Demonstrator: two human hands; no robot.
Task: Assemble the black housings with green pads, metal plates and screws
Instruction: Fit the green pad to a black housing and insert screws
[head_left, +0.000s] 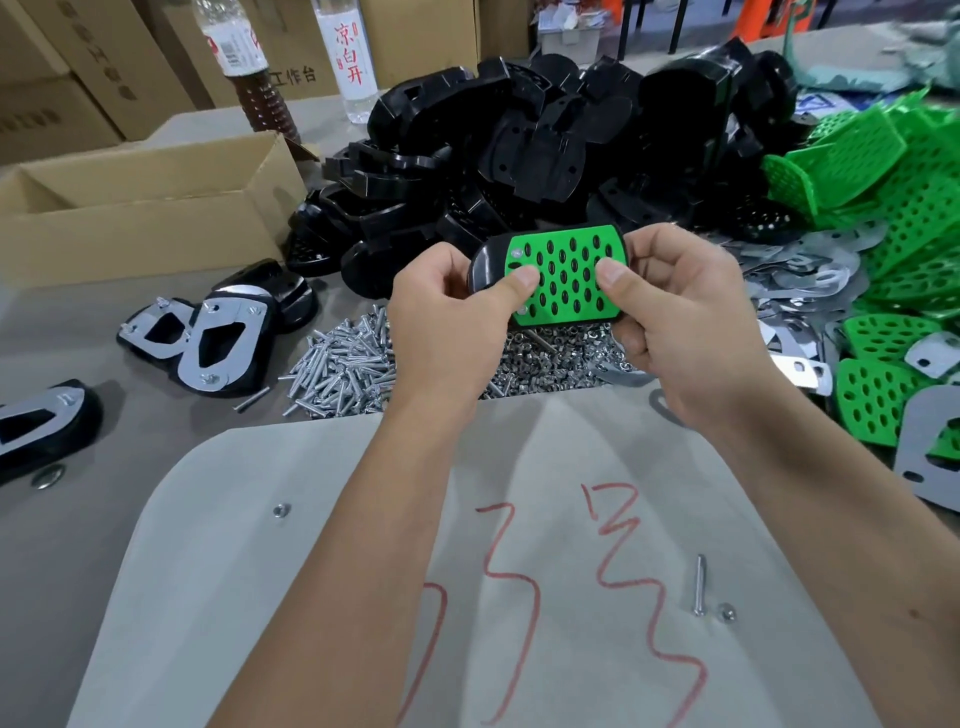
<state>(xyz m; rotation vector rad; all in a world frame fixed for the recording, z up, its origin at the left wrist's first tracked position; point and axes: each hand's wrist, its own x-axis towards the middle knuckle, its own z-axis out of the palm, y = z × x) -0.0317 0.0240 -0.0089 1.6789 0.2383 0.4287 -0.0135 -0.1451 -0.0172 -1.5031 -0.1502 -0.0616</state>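
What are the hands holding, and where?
A black housing with a green pad on it: left hand at its left end, right hand at its right, thumbs on the pad.

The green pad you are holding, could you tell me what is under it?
A black housing shows past the green pad's left edge; the rest is covered by pad and hands.

Screws (345, 364) lie before the housings (519, 156), pads (893, 218) to their right.
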